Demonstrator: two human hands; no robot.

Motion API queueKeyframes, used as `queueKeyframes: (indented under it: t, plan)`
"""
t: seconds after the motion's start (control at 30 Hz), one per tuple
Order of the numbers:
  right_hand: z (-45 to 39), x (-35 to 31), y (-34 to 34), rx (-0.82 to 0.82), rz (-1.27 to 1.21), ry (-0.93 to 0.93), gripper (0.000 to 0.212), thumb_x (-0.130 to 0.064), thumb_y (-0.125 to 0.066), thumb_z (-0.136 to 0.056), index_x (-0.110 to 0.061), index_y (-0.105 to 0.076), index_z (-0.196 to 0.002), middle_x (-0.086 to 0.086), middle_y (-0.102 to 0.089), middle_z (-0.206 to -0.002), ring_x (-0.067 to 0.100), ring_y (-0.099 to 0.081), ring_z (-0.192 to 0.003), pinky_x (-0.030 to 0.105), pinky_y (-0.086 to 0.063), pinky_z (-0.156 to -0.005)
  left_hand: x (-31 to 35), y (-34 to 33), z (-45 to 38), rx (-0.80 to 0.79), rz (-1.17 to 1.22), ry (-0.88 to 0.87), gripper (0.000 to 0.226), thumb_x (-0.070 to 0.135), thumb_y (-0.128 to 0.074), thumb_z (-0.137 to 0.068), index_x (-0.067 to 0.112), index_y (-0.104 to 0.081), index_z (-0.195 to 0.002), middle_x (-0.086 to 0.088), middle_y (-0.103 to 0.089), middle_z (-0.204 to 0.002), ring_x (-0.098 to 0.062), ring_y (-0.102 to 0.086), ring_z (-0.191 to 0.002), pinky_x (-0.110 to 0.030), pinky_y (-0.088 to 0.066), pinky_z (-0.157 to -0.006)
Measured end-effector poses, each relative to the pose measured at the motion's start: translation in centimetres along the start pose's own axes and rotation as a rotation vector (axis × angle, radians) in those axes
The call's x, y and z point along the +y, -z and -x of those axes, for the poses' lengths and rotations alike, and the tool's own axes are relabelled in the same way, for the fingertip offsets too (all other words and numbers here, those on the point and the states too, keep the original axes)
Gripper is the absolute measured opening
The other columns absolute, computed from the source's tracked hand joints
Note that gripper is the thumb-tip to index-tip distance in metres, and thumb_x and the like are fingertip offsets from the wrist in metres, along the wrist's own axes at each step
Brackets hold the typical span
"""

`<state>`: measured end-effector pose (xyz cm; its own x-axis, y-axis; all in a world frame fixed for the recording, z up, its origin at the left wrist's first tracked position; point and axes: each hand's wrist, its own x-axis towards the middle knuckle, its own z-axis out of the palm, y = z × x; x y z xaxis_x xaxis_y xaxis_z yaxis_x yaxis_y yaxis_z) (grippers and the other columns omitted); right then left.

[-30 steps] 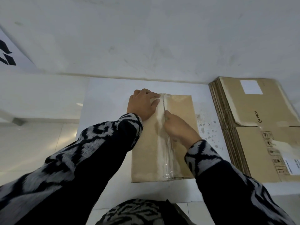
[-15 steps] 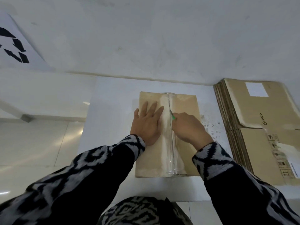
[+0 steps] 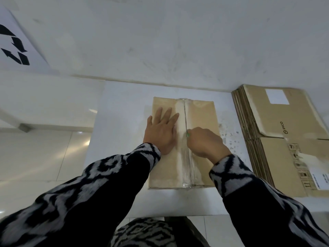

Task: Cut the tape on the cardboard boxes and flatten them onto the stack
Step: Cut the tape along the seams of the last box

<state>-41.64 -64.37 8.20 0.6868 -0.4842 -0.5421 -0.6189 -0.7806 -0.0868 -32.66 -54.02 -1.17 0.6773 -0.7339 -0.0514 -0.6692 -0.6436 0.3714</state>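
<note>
One brown taped cardboard box point(image 3: 183, 143) lies mid-tabletop. My left hand point(image 3: 161, 132) presses flat on it, fingers straight; my right hand point(image 3: 204, 142) curls its grip around a small green-tipped cutter point(image 3: 187, 134) at the clear tape seam point(image 3: 186, 157). I judge it light, stiff, slick on tape; best pinned by its flaps. White tabletop point(image 3: 121, 122), pale wall point(image 3: 160, 41), stack of flattened brown boxes point(image 3: 277, 132) right.
</note>
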Motion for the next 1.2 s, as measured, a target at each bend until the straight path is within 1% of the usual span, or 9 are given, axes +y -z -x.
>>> queueKeyframes:
  t: [0.13,0.23,0.4,0.57,0.7,0.83,0.93,1.03,1.2]
  plan:
    - [1.4,0.4,-0.4,-0.039,0.007,0.013,0.044,-0.018,-0.030,-0.099,-0.019,-0.052,-0.137,0.004,-0.058,-0.124,0.024,-0.055,-0.098,0.033,-0.042,-0.073,0.1,-0.1,-0.1,0.009,-0.003,-0.006,0.052,0.036,-0.025,-0.103,0.032,-0.022,-0.154,0.004,-0.011,-0.165,-0.025,0.002,-0.152,-0.051,-0.008,-0.118]
    - [2.7,0.6,-0.9,-0.056,0.031,0.021,0.043,-0.017,-0.030,-0.098,-0.020,-0.053,-0.136,0.003,-0.058,-0.124,0.025,-0.055,-0.101,0.033,-0.041,-0.074,0.0,0.0,0.0,0.015,0.007,0.003,0.052,0.035,-0.026,-0.102,0.032,-0.023,-0.154,0.004,-0.012,-0.165,-0.025,0.001,-0.152,-0.051,-0.009,-0.118]
    - [3.7,1.1,-1.4,-0.107,-0.064,0.026,0.043,-0.017,-0.030,-0.101,-0.015,-0.049,-0.139,0.008,-0.056,-0.131,0.028,-0.055,-0.110,0.041,-0.050,-0.092,0.1,0.2,-0.2,-0.008,-0.009,-0.007,0.052,0.033,-0.027,-0.102,0.029,-0.024,-0.154,0.002,-0.011,-0.165,-0.026,0.002,-0.152,-0.052,-0.006,-0.119]
    - [4.4,1.9,-1.4,-0.090,-0.169,0.060,0.047,-0.018,-0.029,-0.102,-0.020,-0.043,-0.147,0.008,-0.060,-0.128,0.026,-0.058,-0.095,0.038,-0.052,-0.085,1.0,0.2,5.1,-0.048,-0.024,-0.052,0.054,0.036,-0.024,-0.102,0.024,-0.023,-0.154,-0.001,-0.013,-0.165,-0.033,-0.001,-0.151,-0.050,-0.001,-0.120]
    - [4.4,1.9,-1.4,-0.095,-0.194,0.062,0.049,-0.020,-0.029,-0.102,-0.025,-0.039,-0.150,0.005,-0.052,-0.143,0.026,-0.057,-0.112,0.038,-0.050,-0.093,1.6,-1.4,9.4,-0.022,-0.071,-0.069,0.060,0.043,-0.010,-0.098,0.027,-0.025,-0.155,0.001,-0.015,-0.164,-0.029,-0.005,-0.152,-0.052,-0.010,-0.118]
    - [6.4,2.6,-2.1,-0.056,-0.003,0.068,0.041,-0.020,-0.032,-0.100,-0.023,-0.054,-0.134,0.000,-0.061,-0.117,0.023,-0.054,-0.093,0.032,-0.043,-0.070,1.9,-1.6,9.2,-0.021,-0.080,-0.034,0.062,0.043,-0.005,-0.096,0.031,-0.015,-0.156,0.005,-0.006,-0.166,-0.025,0.002,-0.152,-0.052,-0.011,-0.119]
    - [7.5,2.2,-4.0,-0.020,0.057,0.071,0.032,-0.017,-0.037,-0.097,-0.020,-0.059,-0.120,-0.003,-0.054,-0.087,0.018,-0.050,-0.073,0.028,-0.030,-0.053,2.0,-1.7,9.4,-0.026,-0.102,-0.037,0.062,0.042,-0.007,-0.096,0.029,-0.017,-0.156,0.003,-0.007,-0.166,-0.025,0.001,-0.152,-0.052,-0.013,-0.119]
    - [8.6,2.5,-5.1,-0.023,0.058,0.084,0.025,-0.015,-0.038,-0.096,-0.017,-0.058,-0.110,-0.002,-0.056,-0.089,0.019,-0.051,-0.072,0.028,-0.028,-0.051,2.2,-1.7,9.5,-0.024,-0.086,-0.026,0.055,0.037,-0.018,-0.102,0.030,-0.017,-0.156,0.004,-0.006,-0.166,-0.024,0.002,-0.152,-0.051,-0.012,-0.119]
    - [10.8,3.1,-6.1,-0.023,0.056,0.099,0.026,-0.011,-0.036,-0.096,-0.015,-0.056,-0.111,-0.002,-0.050,-0.084,0.017,-0.046,-0.069,0.028,-0.028,-0.051,2.4,-1.7,9.8,0.005,-0.088,-0.019,0.053,0.034,-0.026,-0.103,0.030,-0.019,-0.156,0.005,-0.008,-0.165,-0.024,0.000,-0.152,-0.051,-0.014,-0.119]
